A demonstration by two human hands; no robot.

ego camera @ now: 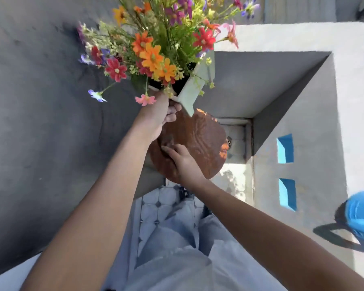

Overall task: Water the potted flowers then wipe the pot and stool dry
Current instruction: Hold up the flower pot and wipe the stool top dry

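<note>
Fingers [172,111] of my left hand [156,114] curl around the lower corner of the white square pot [194,89], gripping it just above centre frame; the pot looks tilted, and I cannot tell whether its base touches the stool. My right hand [180,159] lies a little below, palm down and fingers spread flat on the round brown stool top [200,139], pressing on its near left edge, holding nothing. Both bare forearms run up from the bottom corners of the frame and meet at the stool.

From the pot the flowers [153,45] fan toward the top of the frame: orange, red, pink and purple blooms on green stems, with dark soil showing inside the rim. One pink bloom hangs over my left wrist.

The stool top shows a rippled wood grain, mostly in shade, with a bright sunlit patch on its right edge. Behind it and to the right a grey concrete wall [303,122] steps back into a corner, with two blue rectangular openings [285,149] in its face at the right of the frame. The upper left is a dark grey wall in shadow.

At the right edge, low down, sits a blue object [361,215], only partly in view, with a dark handle-like shadow beside it; I cannot tell what it is. Below the stool I see pale tiled floor [158,206], light grey trousers [177,259] and a dark shoe [184,193].
</note>
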